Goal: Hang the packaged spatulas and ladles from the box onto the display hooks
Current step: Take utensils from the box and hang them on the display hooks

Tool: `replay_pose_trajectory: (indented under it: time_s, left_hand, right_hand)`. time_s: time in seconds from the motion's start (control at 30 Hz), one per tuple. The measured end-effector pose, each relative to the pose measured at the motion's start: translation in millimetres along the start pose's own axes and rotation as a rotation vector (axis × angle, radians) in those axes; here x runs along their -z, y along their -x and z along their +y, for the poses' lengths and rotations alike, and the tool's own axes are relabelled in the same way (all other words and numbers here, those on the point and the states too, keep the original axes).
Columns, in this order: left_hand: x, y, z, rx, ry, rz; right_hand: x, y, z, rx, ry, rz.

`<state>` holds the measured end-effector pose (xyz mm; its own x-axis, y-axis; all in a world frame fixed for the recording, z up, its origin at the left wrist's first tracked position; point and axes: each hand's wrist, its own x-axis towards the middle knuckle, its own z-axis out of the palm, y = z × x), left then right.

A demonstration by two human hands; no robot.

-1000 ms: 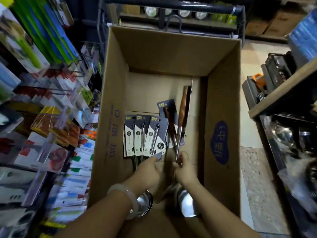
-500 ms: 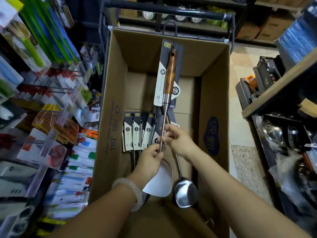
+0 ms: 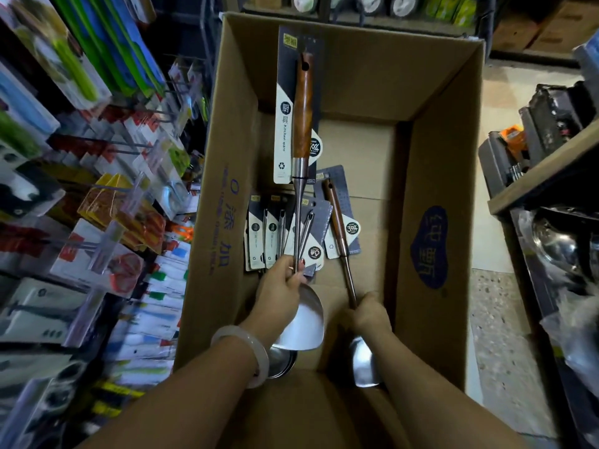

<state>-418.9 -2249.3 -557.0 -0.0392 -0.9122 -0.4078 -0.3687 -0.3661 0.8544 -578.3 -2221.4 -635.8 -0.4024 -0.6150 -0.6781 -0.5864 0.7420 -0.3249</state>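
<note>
Inside cardboard box (image 3: pixel 437 157): left hand (image 3: pixel 280 286) gripped upright wooden-handled spatula (image 3: pixel 299 196) by its shaft; right hand (image 3: pixel 369 314) curled around second utensil (image 3: pixel 340 241) lying on box floor beside packaged ladles (image 3: pixel 275 234).

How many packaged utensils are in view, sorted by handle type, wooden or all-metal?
Wooden handle: 2, the spatula gripped by the left hand and the one gripped by the right hand.
All-metal handle: 3, the carded utensils lying in the box.
Total: 5
</note>
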Motion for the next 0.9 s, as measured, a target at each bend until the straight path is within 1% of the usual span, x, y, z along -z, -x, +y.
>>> replay_pose_trajectory:
  time_s: [0.13,0.3,0.37,0.47,0.6,0.67,0.77,0.9]
  left_hand:
    - [0,-2,-7,0.028,0.026,-0.019]
    - [4,-4,-9,0.046,0.022,0.000]
    - [6,-2,-8,0.060,0.022,0.014]
    - [8,1,-6,0.081,0.017,0.037]
    - [11,8,0,0.090,0.031,0.087]
    - [14,12,5,0.087,0.043,0.113]
    - [20,21,14,0.065,0.023,0.137]
    - [31,35,29,0.002,0.042,0.202]
  right_hand:
    - [-11,-11,7,0.011,0.075,0.042]
    - [-5,-12,10,0.149,0.076,0.021]
    - [-2,-8,15,0.185,0.009,0.008]
    - [3,-7,18,0.192,-0.165,0.002]
    - [16,4,-3,0.272,-0.439,-0.011]
    - [21,9,-16,0.326,-0.543,-0.061]
    - [28,19,-34,0.418,-0.579,-0.124]
    - [41,40,-54,0.587,-0.534,-0.120]
